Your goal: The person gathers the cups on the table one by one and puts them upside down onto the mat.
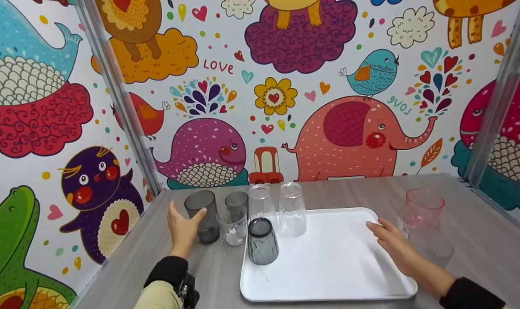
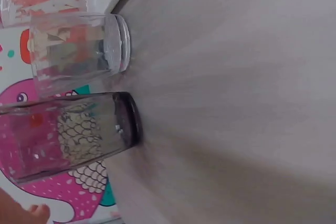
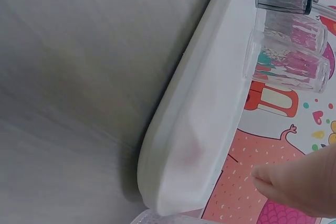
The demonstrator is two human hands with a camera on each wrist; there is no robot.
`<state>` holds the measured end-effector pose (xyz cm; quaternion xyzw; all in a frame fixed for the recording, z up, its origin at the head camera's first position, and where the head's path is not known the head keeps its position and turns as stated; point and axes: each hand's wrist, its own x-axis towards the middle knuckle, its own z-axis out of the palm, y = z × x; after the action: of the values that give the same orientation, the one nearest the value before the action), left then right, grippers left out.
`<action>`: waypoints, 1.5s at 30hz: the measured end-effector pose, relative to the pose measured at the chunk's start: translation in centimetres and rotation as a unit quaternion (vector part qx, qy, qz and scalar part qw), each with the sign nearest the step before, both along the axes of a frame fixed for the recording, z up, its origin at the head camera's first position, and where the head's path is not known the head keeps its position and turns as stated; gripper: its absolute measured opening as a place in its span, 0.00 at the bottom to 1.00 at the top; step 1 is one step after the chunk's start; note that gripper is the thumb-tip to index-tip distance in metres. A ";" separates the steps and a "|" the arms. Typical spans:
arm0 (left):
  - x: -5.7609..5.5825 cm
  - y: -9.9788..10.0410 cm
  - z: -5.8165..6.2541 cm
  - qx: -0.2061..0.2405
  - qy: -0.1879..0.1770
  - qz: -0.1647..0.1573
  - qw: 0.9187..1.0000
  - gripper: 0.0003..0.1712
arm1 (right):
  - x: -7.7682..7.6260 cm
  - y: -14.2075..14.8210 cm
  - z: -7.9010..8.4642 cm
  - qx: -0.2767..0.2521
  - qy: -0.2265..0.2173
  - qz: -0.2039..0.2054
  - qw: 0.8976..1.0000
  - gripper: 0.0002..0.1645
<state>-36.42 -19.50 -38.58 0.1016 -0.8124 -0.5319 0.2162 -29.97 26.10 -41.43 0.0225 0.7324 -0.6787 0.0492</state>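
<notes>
Lying nearest, a pale yellow sleeve [image 1: 159, 296] runs into a black cuff [image 1: 167, 272] at the person's left wrist, and a dark band [image 1: 472, 295] circles the right one. Just beyond stretches a white tray [image 1: 337, 266], set on the grey wood-grain table [image 1: 217, 279]. Over its right side is the right hand [image 1: 397, 249], fingers extended, grip loose and holding nothing. Near that hand, on its outer side, stands a faint clear glass [image 1: 440, 244], partly hidden by it.

Toward the tray's left side sits a grey tumbler [image 1: 263, 245], upside down. Farther left, the left hand [image 1: 184, 227] has its grip wide, thumb and fingers parted about a tall grey tumbler [image 1: 203, 221] that stands upright on the table; the thumb overlaps the glass, but whether it touches I cannot tell. Between this tumbler and the tray is a clear tumbler [image 1: 233, 227], also on the table.

Behind the inverted tumbler, two tall clear glasses [image 1: 293, 214] stand mouth down on the tray. A smaller grey glass [image 1: 236, 200] is set behind the clear tumbler, and a pink-tinted glass [image 1: 427, 206] stands at far right. A cartoon-animal wall [image 1: 311, 90] closes the back.
</notes>
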 end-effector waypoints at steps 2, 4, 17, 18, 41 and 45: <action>-0.2 -0.3 -0.6 0.032 -0.031 -0.017 0.999 0.58 | 0.1 -0.1 -0.1 0.004 -0.002 -0.002 1.000 0.53; -0.5 -0.4 -1.0 0.053 -0.051 -0.028 0.997 0.60 | 0.2 -0.2 -0.2 0.003 -0.005 -0.005 1.000 0.53; -2.8 1.7 -2.4 0.090 -0.020 -0.014 0.996 0.63 | 0.6 -0.4 -0.6 0.002 -0.010 -0.003 1.000 0.52; -2.9 1.8 -2.4 0.091 -0.020 -0.010 0.996 0.63 | 0.6 -0.4 -0.6 -0.001 -0.009 -0.005 1.000 0.52; -3.8 1.9 -2.5 0.062 -0.021 0.028 0.997 0.59 | 0.7 -0.3 -1.5 -0.037 -0.012 -0.018 0.999 0.50; -3.8 1.6 -1.3 0.056 -0.012 0.028 0.998 0.59 | 0.7 0.0 -1.4 -0.039 -0.015 -0.019 0.999 0.50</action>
<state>-40.25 -17.89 -39.92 0.1431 -0.7806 -0.5691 0.2152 -29.26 26.11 -42.80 0.0445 0.7041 -0.7071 0.0480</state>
